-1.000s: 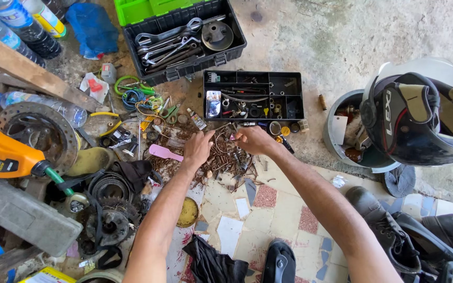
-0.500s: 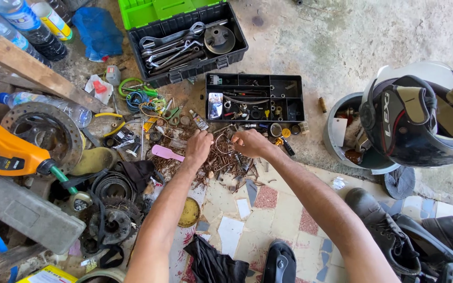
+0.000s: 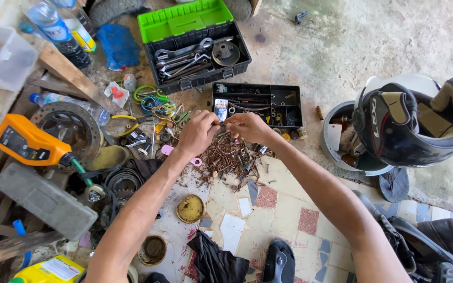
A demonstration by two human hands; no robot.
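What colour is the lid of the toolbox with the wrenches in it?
Bright green. The toolbox lid stands open behind the black tray of wrenches, clearest in the head view.

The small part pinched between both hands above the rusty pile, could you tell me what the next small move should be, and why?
Probably lift it clear. The left hand and right hand meet fingertip to fingertip on a small part, too small to identify, directly over the pile of rusty hardware, where it blends in.

Two hands [image 3: 197, 133] [image 3: 250, 127], one helmet [image 3: 412, 123], two black tool trays [image 3: 200, 47] [image 3: 258, 105], one orange bottle [image 3: 24, 144].
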